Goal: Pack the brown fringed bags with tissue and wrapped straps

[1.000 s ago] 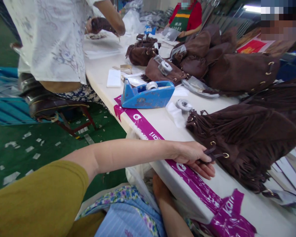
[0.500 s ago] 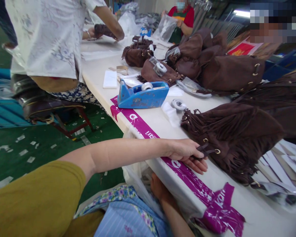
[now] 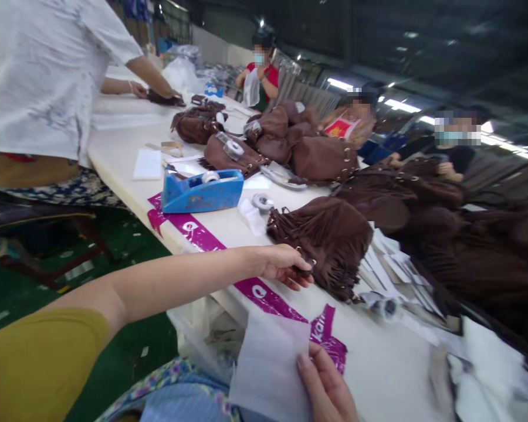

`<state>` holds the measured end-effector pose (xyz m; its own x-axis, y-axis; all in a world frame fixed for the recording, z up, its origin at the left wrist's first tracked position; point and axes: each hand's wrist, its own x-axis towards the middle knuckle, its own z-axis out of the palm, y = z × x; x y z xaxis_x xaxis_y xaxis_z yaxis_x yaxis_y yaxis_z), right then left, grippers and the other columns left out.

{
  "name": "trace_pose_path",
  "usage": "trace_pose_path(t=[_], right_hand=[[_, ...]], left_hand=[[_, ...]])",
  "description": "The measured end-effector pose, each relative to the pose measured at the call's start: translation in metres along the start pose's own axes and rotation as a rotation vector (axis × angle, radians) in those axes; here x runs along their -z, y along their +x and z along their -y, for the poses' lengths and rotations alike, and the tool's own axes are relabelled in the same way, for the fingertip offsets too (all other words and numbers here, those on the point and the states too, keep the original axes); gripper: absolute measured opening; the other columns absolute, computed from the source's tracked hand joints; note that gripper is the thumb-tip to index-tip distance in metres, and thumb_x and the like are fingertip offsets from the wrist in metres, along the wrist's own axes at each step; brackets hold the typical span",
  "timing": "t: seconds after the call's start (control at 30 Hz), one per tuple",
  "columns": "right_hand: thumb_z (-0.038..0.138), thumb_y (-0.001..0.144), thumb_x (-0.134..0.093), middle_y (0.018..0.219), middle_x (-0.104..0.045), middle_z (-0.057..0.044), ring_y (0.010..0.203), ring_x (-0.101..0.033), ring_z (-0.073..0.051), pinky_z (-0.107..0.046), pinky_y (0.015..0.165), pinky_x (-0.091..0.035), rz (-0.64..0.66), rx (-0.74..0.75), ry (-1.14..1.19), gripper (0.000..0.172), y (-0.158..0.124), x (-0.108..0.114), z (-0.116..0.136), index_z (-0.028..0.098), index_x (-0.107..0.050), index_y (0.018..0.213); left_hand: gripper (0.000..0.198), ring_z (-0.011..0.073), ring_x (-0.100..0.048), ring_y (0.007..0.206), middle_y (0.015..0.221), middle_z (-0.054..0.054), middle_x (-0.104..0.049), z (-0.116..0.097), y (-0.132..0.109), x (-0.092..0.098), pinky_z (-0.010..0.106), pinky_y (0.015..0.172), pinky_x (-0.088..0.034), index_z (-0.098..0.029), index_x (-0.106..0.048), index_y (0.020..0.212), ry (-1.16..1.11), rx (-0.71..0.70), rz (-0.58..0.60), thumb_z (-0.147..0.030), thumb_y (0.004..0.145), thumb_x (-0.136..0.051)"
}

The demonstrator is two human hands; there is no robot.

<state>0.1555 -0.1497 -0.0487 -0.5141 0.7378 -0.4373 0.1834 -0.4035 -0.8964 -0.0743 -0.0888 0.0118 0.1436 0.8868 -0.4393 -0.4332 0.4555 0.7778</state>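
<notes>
My left hand (image 3: pixel 288 266) reaches across the table edge, its thumb and fingers closed on a short dark strap end of a brown fringed bag (image 3: pixel 334 240). The bag lies on its side on the white table, with gold eyelets near my fingers. Low in front of me, my right hand (image 3: pixel 325 375) pinches a thin white sheet of paper (image 3: pixel 273 363) by its right edge. The sheet hangs over my lap by the table's edge. Beyond my left arm stands a blue tape dispenser (image 3: pixel 202 192), with a roll of tape (image 3: pixel 263 202) beside it.
Purple printed tape (image 3: pixel 211 240) runs along the table edge. More brown bags (image 3: pixel 325 158) are heaped at the back and right. White paper pieces (image 3: pixel 391 264) lie right of the fringed bag. A co-worker in a white shirt (image 3: pixel 39 76) stands at left; other people are across the table.
My right hand has come up from below the table edge with the white sheet. My left hand keeps hold of the bag's strap. The view has turned to the right.
</notes>
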Motion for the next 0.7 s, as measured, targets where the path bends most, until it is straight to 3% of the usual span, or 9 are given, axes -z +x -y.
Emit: trace_pose_path(t=[0.1, 0.27, 0.5, 0.7], right_hand=[[0.06, 0.069, -0.07, 0.065, -0.063, 0.002, 0.051, -0.056, -0.017, -0.025, 0.046, -0.039, 0.001, 0.004, 0.045, 0.048, 0.015, 0.015, 0.025, 0.024, -0.058, 0.1], [0.059, 0.06, -0.074, 0.055, -0.053, 0.005, 0.048, -0.046, -0.012, -0.022, 0.044, -0.032, 0.023, 0.103, -0.108, 0.045, 0.056, 0.027, 0.057, 0.02, -0.059, 0.074], [0.051, 0.063, -0.072, 0.052, -0.047, 0.007, 0.049, -0.036, -0.009, -0.021, 0.047, -0.024, 0.146, 0.165, -0.301, 0.037, 0.082, 0.024, 0.093, 0.017, -0.06, 0.069], [0.038, 0.061, -0.075, 0.048, -0.047, 0.007, 0.047, -0.034, -0.008, -0.021, 0.046, -0.02, 0.136, 0.257, -0.342, 0.027, 0.109, 0.02, 0.108, 0.015, -0.06, 0.057]], left_hand=[[0.014, 0.0141, -0.062, 0.06, 0.071, 0.005, -0.068, -0.001, 0.004, 0.0, 0.028, 0.061, -0.049, -0.011, -0.06, 0.076, -0.012, 0.039, -0.045, -0.016, 0.086, -0.052], [0.024, 0.0146, -0.062, 0.063, 0.073, 0.008, -0.068, 0.003, 0.012, 0.009, 0.027, 0.064, -0.047, -0.008, -0.065, 0.078, -0.023, 0.06, -0.034, -0.032, 0.082, -0.059], [0.022, 0.0129, -0.057, 0.058, 0.065, 0.004, -0.064, 0.008, 0.017, 0.017, 0.025, 0.062, -0.045, -0.01, -0.064, 0.073, -0.038, 0.012, -0.082, -0.029, 0.066, -0.072], [0.023, 0.0093, -0.051, 0.05, 0.057, -0.001, -0.058, 0.004, 0.017, 0.012, 0.021, 0.052, -0.039, -0.014, -0.057, 0.064, -0.008, -0.043, -0.156, -0.026, 0.059, -0.076]])
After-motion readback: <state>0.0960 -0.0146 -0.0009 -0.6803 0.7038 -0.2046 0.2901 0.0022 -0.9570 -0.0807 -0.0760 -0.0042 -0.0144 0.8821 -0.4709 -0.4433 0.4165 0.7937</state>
